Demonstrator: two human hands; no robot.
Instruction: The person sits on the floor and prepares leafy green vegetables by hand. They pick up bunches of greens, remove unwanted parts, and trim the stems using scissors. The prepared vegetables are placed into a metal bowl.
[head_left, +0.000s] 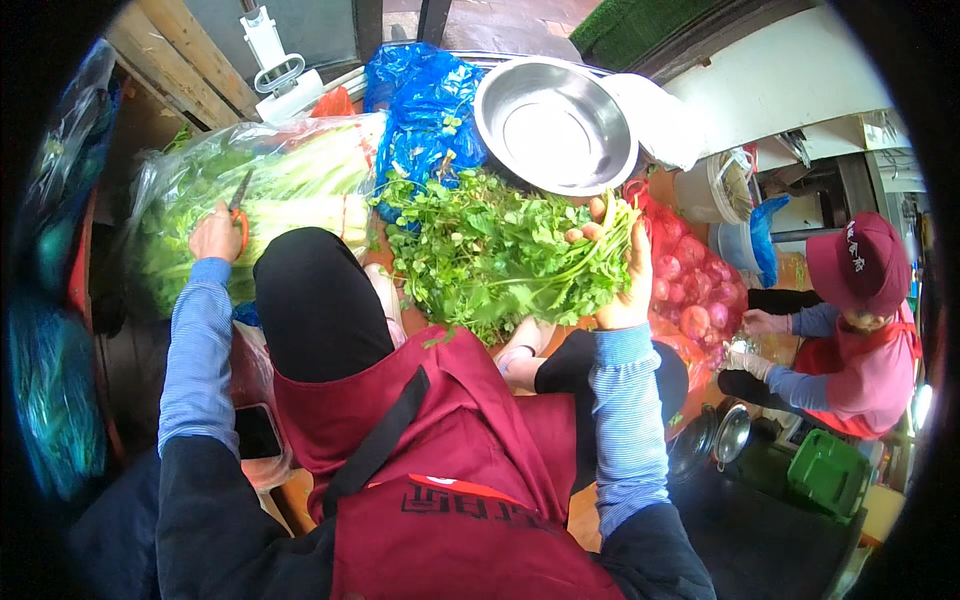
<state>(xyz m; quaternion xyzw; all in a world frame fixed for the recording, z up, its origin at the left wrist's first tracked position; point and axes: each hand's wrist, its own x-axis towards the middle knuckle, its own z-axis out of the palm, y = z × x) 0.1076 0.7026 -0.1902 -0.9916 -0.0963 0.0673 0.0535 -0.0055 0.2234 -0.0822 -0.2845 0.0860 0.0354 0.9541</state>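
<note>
My left hand (217, 234) holds scissors with orange handles (241, 229), blades pointing up and away, over a clear plastic bag of celery (300, 176). My right hand (628, 281) is closed around the pale stems of a bunch of leafy green herbs (600, 259), with the fingertips showing over the stems. A large heap of the same kind of herbs (457, 247) lies on the floor between my feet, beside a blue plastic bag (424, 97). Just beyond the right hand stands a shiny metal basin (555, 127), with nothing visible in it.
To the right lies a red net bag of red onions (694, 285). A co-worker (855, 337) in a cap and pale gloves sits beyond it. A white bucket (712, 187), a green plastic basket (829, 472) and metal pots stand on the right. A phone (257, 432) lies by my left side.
</note>
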